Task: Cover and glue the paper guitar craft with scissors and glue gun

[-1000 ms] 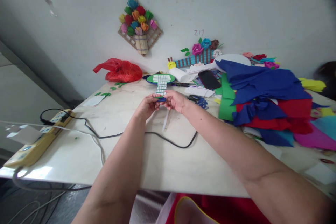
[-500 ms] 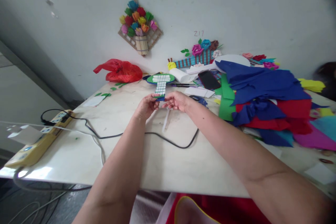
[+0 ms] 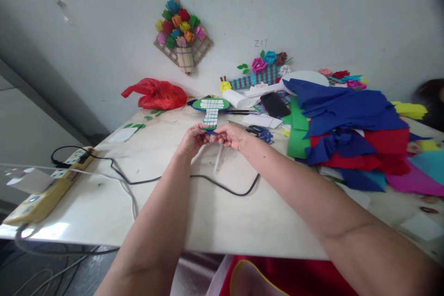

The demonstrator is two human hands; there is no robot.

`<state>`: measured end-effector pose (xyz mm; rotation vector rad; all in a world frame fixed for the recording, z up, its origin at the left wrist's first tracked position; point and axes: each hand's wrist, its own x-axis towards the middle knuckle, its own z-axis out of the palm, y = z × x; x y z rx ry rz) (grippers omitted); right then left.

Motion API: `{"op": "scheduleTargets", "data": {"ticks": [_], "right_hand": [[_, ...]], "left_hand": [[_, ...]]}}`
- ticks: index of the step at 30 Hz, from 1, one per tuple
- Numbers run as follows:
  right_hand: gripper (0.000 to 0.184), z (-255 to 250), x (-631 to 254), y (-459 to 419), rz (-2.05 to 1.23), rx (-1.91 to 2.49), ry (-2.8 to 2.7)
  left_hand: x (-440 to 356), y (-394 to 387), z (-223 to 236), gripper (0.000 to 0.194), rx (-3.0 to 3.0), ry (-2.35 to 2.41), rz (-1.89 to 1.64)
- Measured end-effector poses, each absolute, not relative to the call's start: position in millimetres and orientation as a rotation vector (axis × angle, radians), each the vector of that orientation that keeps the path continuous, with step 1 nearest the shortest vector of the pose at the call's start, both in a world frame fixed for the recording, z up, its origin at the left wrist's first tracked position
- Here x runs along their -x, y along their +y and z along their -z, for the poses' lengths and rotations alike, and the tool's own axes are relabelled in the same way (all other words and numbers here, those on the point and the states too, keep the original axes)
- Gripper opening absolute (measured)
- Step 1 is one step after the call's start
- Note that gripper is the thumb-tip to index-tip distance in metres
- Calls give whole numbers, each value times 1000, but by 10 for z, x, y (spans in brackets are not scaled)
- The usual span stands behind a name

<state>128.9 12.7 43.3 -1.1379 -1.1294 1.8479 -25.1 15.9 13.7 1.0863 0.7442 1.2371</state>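
A paper craft piece (image 3: 212,113) has a green oval top edged in blue and a narrow stem covered with crossed white strips. My left hand (image 3: 194,140) pinches the near end of the stem, thumb on its green-and-blue edge. On the other side, my right hand (image 3: 231,137) has its fingertips closed at the right corner of that same end. Below the right fingers is a thin white stick (image 3: 218,159), perhaps a glue stick. Scissors (image 3: 255,129) with dark handles lie just right of my right hand, beside blue scraps (image 3: 266,136).
A black cable (image 3: 222,184) crosses the table from a yellow power strip (image 3: 45,199) on the left. Blue cloth-like sheets (image 3: 350,106) pile up on the right, near a phone (image 3: 275,104). A red plastic bag (image 3: 157,94) sits at the back left.
My right fingers have drawn together against the near end of the craft piece. The scissors beside my right wrist show more now. The view has shifted slightly.
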Motion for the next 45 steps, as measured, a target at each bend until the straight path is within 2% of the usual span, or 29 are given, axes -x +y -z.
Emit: {"op": "scheduleTargets", "data": {"ticks": [10, 19, 33, 39, 45], "right_hand": [[13, -398, -1284, 134, -1907, 1121, -1108], [18, -459, -1316, 138, -1875, 1181, -1194], [15, -372, -1246, 105, -1812, 1178, -1150], [19, -400, -1248, 97, -1872, 1162, -1095], [17, -409, -1245, 92, -1861, 1163, -1056]], "left_hand": [[272, 150, -101, 18, -1160, 764, -1221], [281, 157, -106, 16, -1063, 751, -1251], [242, 133, -139, 15, -1051, 752, -1154], [269, 129, -149, 23, -1066, 681, -1113], [248, 147, -122, 23, -1155, 742, -1142]]}}
